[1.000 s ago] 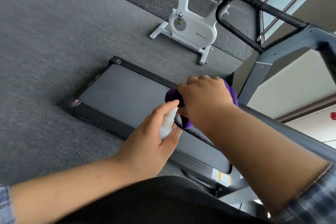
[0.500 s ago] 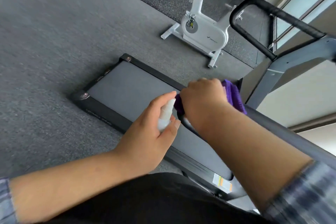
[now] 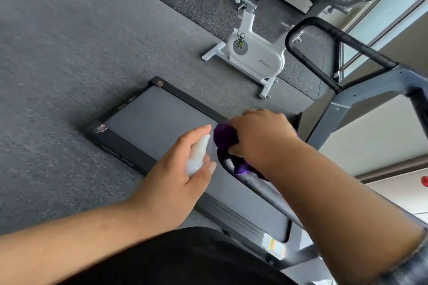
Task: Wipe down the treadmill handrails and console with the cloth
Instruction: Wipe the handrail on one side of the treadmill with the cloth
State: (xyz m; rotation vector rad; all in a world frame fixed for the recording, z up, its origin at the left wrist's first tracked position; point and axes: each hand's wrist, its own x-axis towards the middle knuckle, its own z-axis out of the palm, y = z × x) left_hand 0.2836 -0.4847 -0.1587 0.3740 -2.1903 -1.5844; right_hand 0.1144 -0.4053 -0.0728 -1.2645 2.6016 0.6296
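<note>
The right hand [image 3: 257, 136] sits a little to the 2 o'clock side of the picture's centre, and its fingers are curled over a purple cloth [image 3: 225, 137], clasping it against the near handrail [image 3: 261, 188] of the treadmill [image 3: 162, 122]. The cloth bulges out at the 9 o'clock side of the knuckles, and another part of it hangs under the wrist, lying on the grey rail (the rail runs from there toward 5 o'clock, under the forearm).

The left hand [image 3: 171, 183] is just beside it, toward 8 o'clock from the cloth. It grasps a small pale spray bottle [image 3: 196, 157]: the index finger lies along the top of the nozzle, the thumb presses at the lower side, and the nozzle points toward the cloth. Bottle and cloth are very near; whether they touch I cannot tell.

The dark belt of the treadmill stretches from the centre toward 10 o'clock, with its end on the grey floor [image 3: 58, 53]. The far handrail [image 3: 335, 51], a black padded loop, stands toward 2 o'clock on a grey upright.

Beyond the treadmill, toward 12 o'clock, a white exercise bike [image 3: 253, 51] stands on the floor, well apart from both hands. A small red object [image 3: 425, 180] shows at the 3 o'clock edge.
</note>
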